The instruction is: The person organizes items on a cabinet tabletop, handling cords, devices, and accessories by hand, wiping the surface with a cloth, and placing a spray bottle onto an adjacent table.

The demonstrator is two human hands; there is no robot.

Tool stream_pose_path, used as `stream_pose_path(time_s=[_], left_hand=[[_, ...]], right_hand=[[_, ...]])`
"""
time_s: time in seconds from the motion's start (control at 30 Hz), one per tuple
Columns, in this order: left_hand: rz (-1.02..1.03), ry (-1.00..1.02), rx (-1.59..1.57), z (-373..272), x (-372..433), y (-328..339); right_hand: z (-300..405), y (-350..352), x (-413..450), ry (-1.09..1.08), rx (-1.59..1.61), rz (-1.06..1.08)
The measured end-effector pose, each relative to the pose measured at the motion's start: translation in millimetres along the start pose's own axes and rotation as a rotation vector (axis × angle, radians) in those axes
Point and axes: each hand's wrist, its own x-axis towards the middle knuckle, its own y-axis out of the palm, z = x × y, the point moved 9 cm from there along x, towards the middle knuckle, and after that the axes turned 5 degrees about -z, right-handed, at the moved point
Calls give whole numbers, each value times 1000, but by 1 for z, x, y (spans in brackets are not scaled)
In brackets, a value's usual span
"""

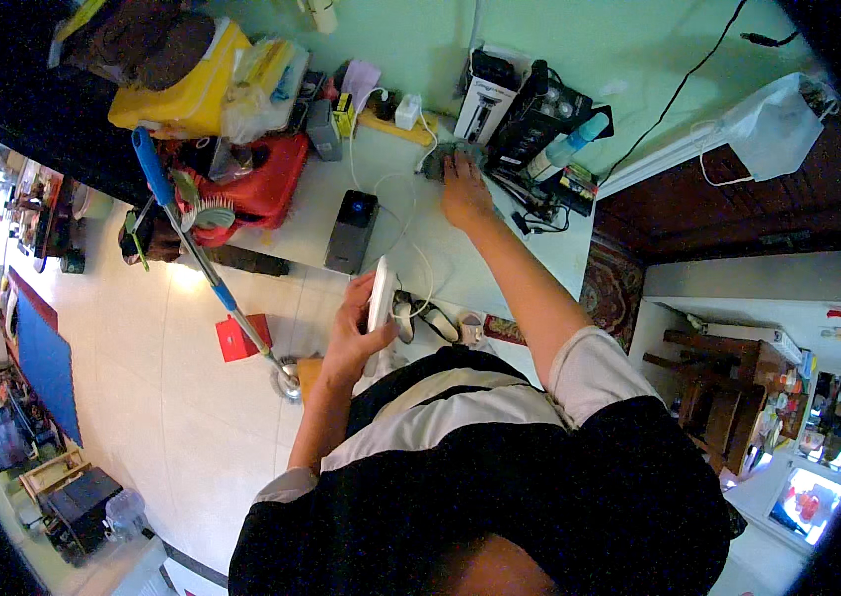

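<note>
My left hand grips a slim white device, held on edge in front of my body, just off the table's near edge. A thin white cable loops beside it; I cannot tell whether it is plugged into the device. On the white table my right hand reaches far forward, fingers laid over a dark grey cloth. Between the hands, toward the left, lies a dark grey rectangular device with a glossy black end and a small blue light.
A yellow power strip bears a white charger. Boxes, a spray bottle and cables crowd the right back. Left stand a red container and a leaning blue-handled mop. Shoes lie below the edge.
</note>
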Motion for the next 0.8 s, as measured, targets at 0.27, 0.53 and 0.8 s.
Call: stream_pose_path(time_s=[0.27,0.53,0.8], left_hand=[[-49,63,32,7,-5,-18],[-21,41,44,1,-10,-10],[-66,49,-72,10,-7,-21]], right_hand=[[1,5,-53,-63,-26,74],[-9,17,-11,-43,-41,-14],[-10,-5,-131,-174,100,0]])
